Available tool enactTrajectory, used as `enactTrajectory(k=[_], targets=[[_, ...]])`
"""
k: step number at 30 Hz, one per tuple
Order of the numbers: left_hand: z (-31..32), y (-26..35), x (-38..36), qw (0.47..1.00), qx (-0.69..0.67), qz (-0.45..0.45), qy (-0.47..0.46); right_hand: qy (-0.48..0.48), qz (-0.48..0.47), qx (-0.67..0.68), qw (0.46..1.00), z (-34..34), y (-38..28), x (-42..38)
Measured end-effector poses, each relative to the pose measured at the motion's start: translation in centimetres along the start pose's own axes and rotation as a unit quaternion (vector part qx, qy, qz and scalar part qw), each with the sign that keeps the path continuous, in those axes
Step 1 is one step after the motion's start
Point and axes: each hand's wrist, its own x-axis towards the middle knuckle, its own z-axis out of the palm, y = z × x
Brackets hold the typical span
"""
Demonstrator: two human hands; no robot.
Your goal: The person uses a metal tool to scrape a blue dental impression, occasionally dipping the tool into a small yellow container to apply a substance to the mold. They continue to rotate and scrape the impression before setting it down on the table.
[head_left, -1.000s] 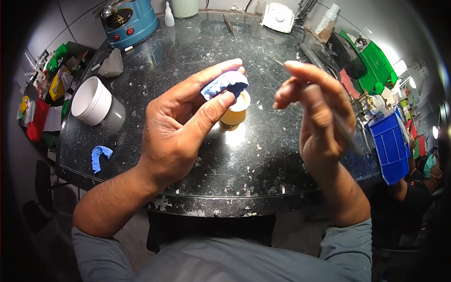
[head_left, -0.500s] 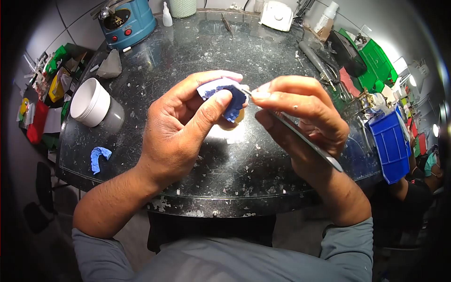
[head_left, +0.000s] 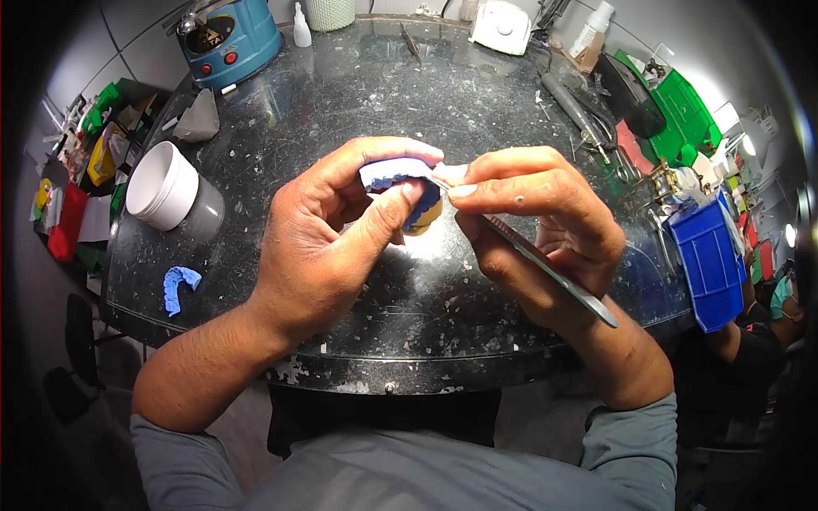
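Held up over the table's middle is a blue, arch-shaped dental piece (head_left: 394, 173), with my left hand (head_left: 319, 230) closed on it, thumb on the inner side and fingers behind. My right hand (head_left: 554, 226) grips a metal hand tool (head_left: 558, 277) whose handle slants down to the right. The tool's tip, partly hidden by fingers, is at the right end of the blue piece. Something yellowish (head_left: 422, 220) shows just below the piece. Another blue arch (head_left: 176, 288) lies on the table at the left.
On the black table (head_left: 409, 315) are a white tub (head_left: 162, 187), a blue machine (head_left: 230, 47), a small white bottle (head_left: 302, 27) and a grey handpiece (head_left: 573, 111). A blue bin (head_left: 707, 264) hangs at the right edge, near another person's arm (head_left: 727, 342).
The blue piece has tilted in my left hand, so its pale outer side shows more. My right hand has shifted slightly left and down with the tool.
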Motion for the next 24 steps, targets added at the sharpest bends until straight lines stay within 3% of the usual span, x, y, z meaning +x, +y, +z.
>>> enactTrajectory(k=[10, 24], targets=[[0.11, -0.11, 0.11, 0.998, 0.058, 0.035, 0.006, -0.012, -0.018, -0.034, 0.999, 0.04, 0.17, 0.19], [-0.16, -0.22, 0.03, 0.995, 0.099, 0.015, 0.002, -0.012, -0.009, -0.058, 0.998, 0.44, 0.25, 0.17]])
